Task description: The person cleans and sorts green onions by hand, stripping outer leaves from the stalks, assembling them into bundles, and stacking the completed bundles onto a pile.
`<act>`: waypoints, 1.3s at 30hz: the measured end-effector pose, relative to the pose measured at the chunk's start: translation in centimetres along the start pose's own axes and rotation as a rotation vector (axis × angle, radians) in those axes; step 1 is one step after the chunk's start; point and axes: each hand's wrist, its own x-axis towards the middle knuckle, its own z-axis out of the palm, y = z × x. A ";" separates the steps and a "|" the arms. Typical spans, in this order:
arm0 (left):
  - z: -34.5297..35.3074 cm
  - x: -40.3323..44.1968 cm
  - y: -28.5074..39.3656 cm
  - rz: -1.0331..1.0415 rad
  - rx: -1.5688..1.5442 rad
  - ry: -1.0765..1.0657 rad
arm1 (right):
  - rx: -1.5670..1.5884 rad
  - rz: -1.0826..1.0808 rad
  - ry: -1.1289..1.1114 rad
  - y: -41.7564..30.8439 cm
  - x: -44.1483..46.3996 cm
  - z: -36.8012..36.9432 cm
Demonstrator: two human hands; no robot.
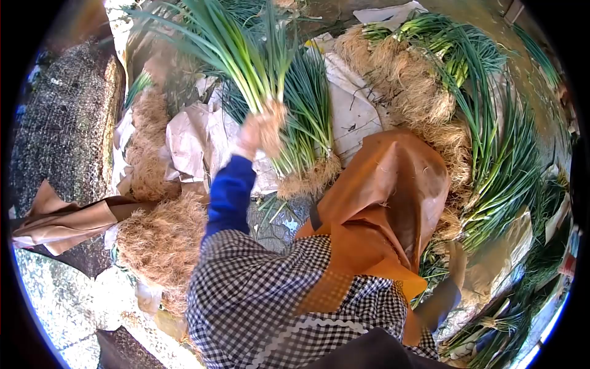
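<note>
Hands apart: left hand (248, 134) was clamped near roots (272, 130) of green-onion bunch (247, 80), beside second bundle (311, 111); right hand (456, 263) blurred, grip couldn't be told. Bunch risked splaying, since one-handed hold left long leaves (206, 31) unsupported.

- Bright; ground (67, 310) at near left washed out by glare.
- Soft sheen on the orange covering (424, 175).
- Left hand (247, 136) slightly blurred.
- Fisheye bending, black corners, bluish rim fringe.

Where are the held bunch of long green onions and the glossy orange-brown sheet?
Held bunch of long green onions (248, 75): head view, on the stalks.
Glossy orange-brown sheet (388, 184): head view, upper part.
</note>
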 end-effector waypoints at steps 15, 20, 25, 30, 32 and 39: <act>-14.5 -6.6 -26.6 -0.511 0.109 0.540 | 0.220 0.104 -0.173 3.3 -2.6 -7.2; -13.4 -7.0 -27.4 -0.144 0.451 0.821 | 0.162 0.318 -0.234 0.6 -2.1 -8.6; -9.3 -7.3 -20.4 0.145 1.123 1.049 | -0.049 0.264 -0.007 -2.9 -2.8 -4.7; -5.3 -7.1 -19.6 0.121 1.445 0.414 | -0.206 0.282 -0.036 -1.2 -2.9 -5.7; -5.6 -7.6 -21.0 0.075 1.509 0.404 | -0.607 0.283 -0.126 -1.5 -2.9 -5.5; -12.4 -7.5 -24.7 -0.303 1.883 0.103 | -0.307 0.195 -0.332 1.8 -1.7 -9.7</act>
